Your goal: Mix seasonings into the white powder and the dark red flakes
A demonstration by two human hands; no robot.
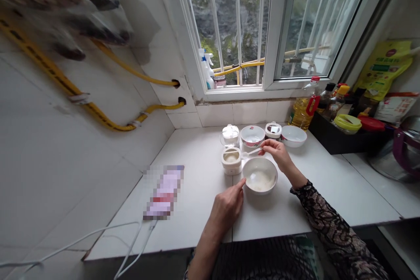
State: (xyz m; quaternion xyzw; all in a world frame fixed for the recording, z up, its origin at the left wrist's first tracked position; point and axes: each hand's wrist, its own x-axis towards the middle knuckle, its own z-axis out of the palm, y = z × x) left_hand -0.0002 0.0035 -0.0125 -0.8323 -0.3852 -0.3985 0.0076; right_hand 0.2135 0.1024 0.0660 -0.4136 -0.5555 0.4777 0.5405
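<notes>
A white bowl (260,176) stands on the white tiled counter (197,210), holding a pale, milky substance. My left hand (226,205) rests against the bowl's near-left rim, its fingertips touching it and holding nothing. My right hand (277,152) pinches the handle of a white spoon (251,153), just beyond the bowl. The spoon's bowl end reaches left toward a small cream-coloured lidless pot (231,160) with white powder inside. The spoon's tip is partly hidden at the pot's edge.
Behind stand a floral bowl (252,135), a small white bowl (293,135), a lidded jar (230,135) and a small dark-filled pot (273,129). An oil bottle (304,109) and a black condiment tray (341,138) stand right; a pixelated object (163,192) and white cables (98,245) lie left.
</notes>
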